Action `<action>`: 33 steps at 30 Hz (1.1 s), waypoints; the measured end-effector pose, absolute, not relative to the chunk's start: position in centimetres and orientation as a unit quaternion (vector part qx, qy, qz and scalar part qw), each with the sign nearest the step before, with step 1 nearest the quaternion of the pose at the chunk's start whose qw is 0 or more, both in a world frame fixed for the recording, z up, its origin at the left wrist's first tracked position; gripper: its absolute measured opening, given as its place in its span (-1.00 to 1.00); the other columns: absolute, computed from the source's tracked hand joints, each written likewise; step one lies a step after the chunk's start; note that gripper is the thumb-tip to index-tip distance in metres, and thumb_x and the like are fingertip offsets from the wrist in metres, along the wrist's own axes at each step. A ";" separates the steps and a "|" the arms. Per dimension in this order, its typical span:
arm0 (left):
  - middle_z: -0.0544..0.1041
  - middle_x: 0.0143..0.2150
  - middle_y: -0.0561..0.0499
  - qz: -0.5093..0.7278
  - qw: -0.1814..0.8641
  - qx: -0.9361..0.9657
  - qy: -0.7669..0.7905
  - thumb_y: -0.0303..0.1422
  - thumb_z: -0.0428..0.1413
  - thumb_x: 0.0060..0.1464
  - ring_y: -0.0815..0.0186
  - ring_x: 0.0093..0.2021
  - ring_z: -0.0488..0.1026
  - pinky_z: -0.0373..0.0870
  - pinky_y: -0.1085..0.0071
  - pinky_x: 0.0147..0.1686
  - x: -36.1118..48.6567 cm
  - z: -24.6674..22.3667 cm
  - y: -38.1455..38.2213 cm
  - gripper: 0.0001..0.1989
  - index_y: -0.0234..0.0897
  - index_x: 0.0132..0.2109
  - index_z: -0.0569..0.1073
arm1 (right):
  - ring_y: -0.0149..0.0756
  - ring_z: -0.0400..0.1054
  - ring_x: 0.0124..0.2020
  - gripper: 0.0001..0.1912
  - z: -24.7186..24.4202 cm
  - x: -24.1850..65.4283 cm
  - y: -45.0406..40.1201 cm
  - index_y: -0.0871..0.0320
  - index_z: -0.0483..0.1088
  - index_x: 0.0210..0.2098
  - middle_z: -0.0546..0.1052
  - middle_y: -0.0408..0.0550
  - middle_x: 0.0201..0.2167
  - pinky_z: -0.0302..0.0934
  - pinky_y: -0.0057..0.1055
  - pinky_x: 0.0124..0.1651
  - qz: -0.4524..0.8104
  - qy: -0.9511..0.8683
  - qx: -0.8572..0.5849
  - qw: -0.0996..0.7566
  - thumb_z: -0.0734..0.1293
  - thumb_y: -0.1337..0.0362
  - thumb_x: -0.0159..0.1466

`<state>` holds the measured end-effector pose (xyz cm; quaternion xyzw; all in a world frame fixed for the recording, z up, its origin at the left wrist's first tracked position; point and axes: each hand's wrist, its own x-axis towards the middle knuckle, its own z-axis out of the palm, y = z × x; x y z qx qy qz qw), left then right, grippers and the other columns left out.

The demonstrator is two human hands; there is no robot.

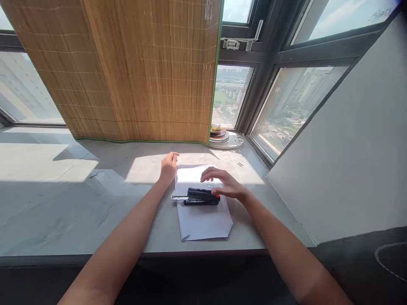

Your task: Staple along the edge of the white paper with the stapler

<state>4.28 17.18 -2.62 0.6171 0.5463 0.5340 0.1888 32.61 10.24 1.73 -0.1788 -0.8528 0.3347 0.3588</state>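
A black stapler (202, 197) lies on white paper sheets (203, 222) on the sill, its silver staple tray sticking out to the left. My right hand (224, 183) is over its right end, fingers apart and curved, the thumb close to a red part; whether it touches is unclear. Beyond the stapler's left end, my left hand (169, 166) is at the upper left corner of the paper, fingers pinched together. What they hold, if anything, is too small to name. Two small staple strips (240, 164) rest on the sill to the right.
A bamboo blind (143, 76) hangs over the window behind the sill. Stacked plates (222, 139) stand in the back right corner. A white wall (346, 161) bounds the right side. The sill's front edge (203, 253) runs just below the paper.
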 end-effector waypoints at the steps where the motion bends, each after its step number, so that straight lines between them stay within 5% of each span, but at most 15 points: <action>1: 0.51 -0.30 -0.04 0.531 0.185 0.625 0.541 -0.39 -0.03 0.37 0.25 -0.33 0.39 0.37 0.33 -0.29 4.4 -2.6 17.2 -0.77 -0.22 -0.14 0.54 | -0.10 0.44 -0.03 -0.44 1.7 31.7 9.7 0.09 0.55 0.08 0.59 0.08 0.00 0.38 -0.21 -0.02 0.348 -0.870 -0.144 0.320 0.51 -0.17 0.28; 6: 0.50 -0.28 -0.03 0.528 0.248 0.626 0.518 -0.37 -0.05 0.34 0.25 -0.31 0.39 0.39 0.33 -0.26 4.8 -2.6 17.6 -0.72 -0.22 -0.09 0.57 | -0.14 0.52 -0.04 -0.39 0.4 29.9 8.6 0.04 0.38 0.34 0.62 0.04 0.06 0.40 -0.22 0.09 0.309 -0.900 -0.163 0.259 0.50 0.16 0.34; 9: 0.41 -0.39 0.02 0.535 0.290 0.617 0.498 -0.34 -0.10 0.36 0.28 -0.40 0.33 0.34 0.35 -0.36 4.9 -2.4 17.7 -0.66 -0.23 -0.06 0.59 | -0.13 0.56 -0.05 -0.48 0.2 30.6 9.0 0.03 0.43 0.31 0.66 0.02 0.03 0.42 -0.22 0.07 0.286 -0.887 -0.179 0.316 0.45 0.24 0.38; 13: 0.48 -0.31 -0.01 0.556 0.230 0.638 0.481 -0.29 -0.04 0.38 0.27 -0.29 0.43 0.42 0.33 -0.19 5.0 -1.6 17.3 -0.65 -0.24 0.02 0.62 | -0.10 0.55 -0.05 -0.52 0.6 32.0 10.1 0.02 0.45 0.30 0.65 0.03 -0.02 0.42 -0.21 0.03 0.207 -0.838 -0.267 0.428 0.42 0.24 0.40; 17: 0.61 -0.16 -0.06 0.547 0.263 0.660 0.443 -0.27 0.10 0.33 0.25 -0.18 0.56 0.50 0.27 -0.06 5.4 -1.3 16.8 -0.65 -0.24 0.18 0.56 | -0.08 0.52 -0.13 -0.52 0.2 33.5 11.5 0.00 0.47 0.28 0.63 0.01 -0.12 0.41 -0.21 -0.04 0.099 -0.815 -0.375 0.431 0.40 0.30 0.37; 23: 0.68 -0.07 -0.09 0.478 0.205 0.758 0.394 -0.27 0.20 0.29 0.17 -0.08 0.60 0.53 0.24 -0.09 5.9 -1.9 16.4 -0.84 -0.20 -0.07 0.63 | -0.07 0.51 -0.15 -0.49 -0.5 34.2 12.1 0.00 0.48 0.26 0.62 -0.02 -0.15 0.39 -0.23 -0.07 0.078 -0.811 -0.419 0.401 0.40 0.36 0.33; 29: 0.63 -0.09 -0.07 0.436 0.171 0.823 0.320 -0.37 0.14 0.35 0.20 -0.07 0.56 0.52 0.21 -0.01 7.0 -1.7 15.6 -0.87 -0.19 -0.05 0.59 | -0.11 0.49 -0.13 -0.47 -0.7 33.5 11.9 -0.06 0.45 0.30 0.62 -0.05 -0.16 0.38 -0.28 -0.07 0.063 -0.829 -0.408 0.378 0.40 0.36 0.35; 33: 0.63 -0.11 -0.07 0.407 0.199 0.844 0.287 -0.38 0.14 0.35 0.22 -0.13 0.55 0.52 0.27 -0.13 7.5 -1.7 15.4 -0.88 -0.21 -0.10 0.59 | -0.11 0.50 -0.10 -0.45 -1.0 33.2 11.9 -0.04 0.46 0.29 0.63 -0.05 -0.11 0.37 -0.29 -0.03 0.059 -0.846 -0.388 0.361 0.42 0.40 0.33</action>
